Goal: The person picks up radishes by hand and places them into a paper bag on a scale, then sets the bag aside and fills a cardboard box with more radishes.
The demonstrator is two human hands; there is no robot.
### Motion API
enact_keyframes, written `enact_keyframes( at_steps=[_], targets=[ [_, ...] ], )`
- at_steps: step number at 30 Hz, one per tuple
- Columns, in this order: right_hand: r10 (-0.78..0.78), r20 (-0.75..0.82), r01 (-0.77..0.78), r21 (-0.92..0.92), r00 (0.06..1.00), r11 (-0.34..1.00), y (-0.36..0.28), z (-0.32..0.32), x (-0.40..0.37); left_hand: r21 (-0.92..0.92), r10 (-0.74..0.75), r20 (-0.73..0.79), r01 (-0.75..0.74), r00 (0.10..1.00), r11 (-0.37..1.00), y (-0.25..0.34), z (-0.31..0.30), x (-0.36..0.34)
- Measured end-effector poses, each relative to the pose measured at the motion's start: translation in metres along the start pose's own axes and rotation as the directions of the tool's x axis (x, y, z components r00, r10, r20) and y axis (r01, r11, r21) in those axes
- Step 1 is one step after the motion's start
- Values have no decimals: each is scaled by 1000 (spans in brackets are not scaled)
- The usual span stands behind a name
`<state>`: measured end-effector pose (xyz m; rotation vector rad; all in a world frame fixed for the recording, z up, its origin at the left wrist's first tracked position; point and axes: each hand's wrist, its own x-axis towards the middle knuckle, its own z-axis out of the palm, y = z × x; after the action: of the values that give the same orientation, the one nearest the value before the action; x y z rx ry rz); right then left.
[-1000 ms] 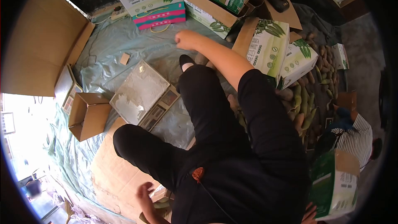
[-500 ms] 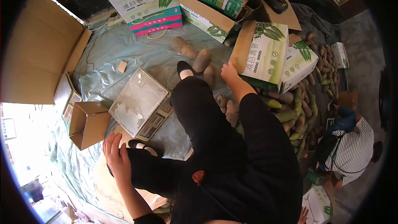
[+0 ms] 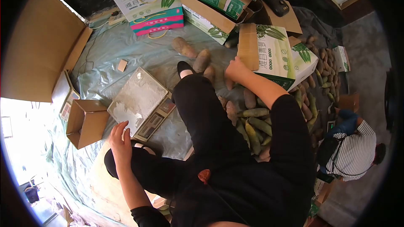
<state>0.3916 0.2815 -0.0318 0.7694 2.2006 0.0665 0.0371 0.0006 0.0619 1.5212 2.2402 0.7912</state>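
My right hand (image 3: 238, 70) is at the lower left edge of a white and green printed box (image 3: 275, 54), its fingers curled near the brown flap; whether they pinch the cardboard is hard to make out. My left hand (image 3: 121, 136) hovers over my knee beside the scale (image 3: 139, 96), fingers bent and apart, holding nothing. The scale's metal plate carries nothing but dirt marks. Left of it stands an open brown carton (image 3: 95, 124). Several radishes (image 3: 202, 61) lie on the plastic sheet near my foot.
Green and white boxes (image 3: 219, 0) are stacked at the back. A pink and teal box (image 3: 158, 23) stands behind the scale. Piled green radishes (image 3: 254, 132) lie right of my legs. Another person in a striped shirt (image 3: 355, 151) bends down at the far right.
The printed box has tilted and shifted a little, uncovering more of the radish pile. My right arm has moved right at the elbow. My left hand has lifted slightly and moved toward the scale.
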Motion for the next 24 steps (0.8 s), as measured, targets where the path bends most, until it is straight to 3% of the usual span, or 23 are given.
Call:
enact_keyframes(
  at_steps=[10,12,13,15,16,18,20,22,24],
  targets=[
    [146,-323,-99,156,935,983,11,-57,-101,47,40,-40,-39,998,998,2,2,-6],
    [191,-433,-47,322,881,946,18,-69,-123,68,52,-41,-50,998,996,2,1,-8],
    [189,-434,-46,319,881,947,23,-70,-130,67,51,-43,-48,998,997,2,1,-9],
    [318,-614,30,487,723,873,32,-72,-142,75,66,-42,-63,997,995,1,0,-10],
    [314,-616,32,484,722,875,34,-75,-147,74,64,-46,-60,997,995,1,0,-10],
    [527,-577,71,714,624,697,36,-82,-154,62,75,-60,-71,995,996,1,0,-10],
    [556,-567,114,755,607,646,43,-77,-152,66,70,-62,-66,996,996,2,-1,-11],
    [720,-489,169,865,493,472,50,-73,-142,72,65,-64,-61,996,996,1,-2,-10],
    [737,-490,172,867,465,467,58,-73,-130,71,98,-55,-94,994,993,-4,-1,-10]
  ],
)
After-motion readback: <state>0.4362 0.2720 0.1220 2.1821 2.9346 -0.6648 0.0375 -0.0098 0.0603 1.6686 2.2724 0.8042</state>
